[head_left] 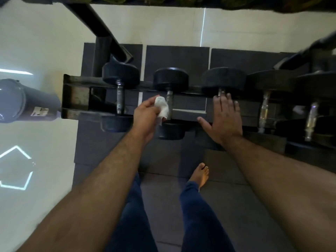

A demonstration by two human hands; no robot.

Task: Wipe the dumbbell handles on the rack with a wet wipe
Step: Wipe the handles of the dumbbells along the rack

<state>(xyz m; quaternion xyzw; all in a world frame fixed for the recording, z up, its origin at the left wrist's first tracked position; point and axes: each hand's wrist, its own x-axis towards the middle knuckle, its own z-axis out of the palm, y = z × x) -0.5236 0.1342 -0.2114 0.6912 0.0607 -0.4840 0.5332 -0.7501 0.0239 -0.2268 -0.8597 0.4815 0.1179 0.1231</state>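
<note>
A black rack (76, 95) carries a row of black dumbbells with metal handles. My left hand (145, 117) grips a crumpled white wet wipe (162, 107) and holds it against the handle of the second dumbbell (170, 79) from the left. My right hand (224, 119) lies flat with straight fingers over the handle of the third dumbbell (223, 80), hiding most of it. The first dumbbell (121, 74) stands to the left with its handle bare.
Two more dumbbells (263, 113) sit on the rack to the right. A dark cylinder (23, 100) lies left of the rack. A black slanted frame tube (101, 24) rises behind. Dark floor mats (181, 157) lie under my bare foot (201, 175).
</note>
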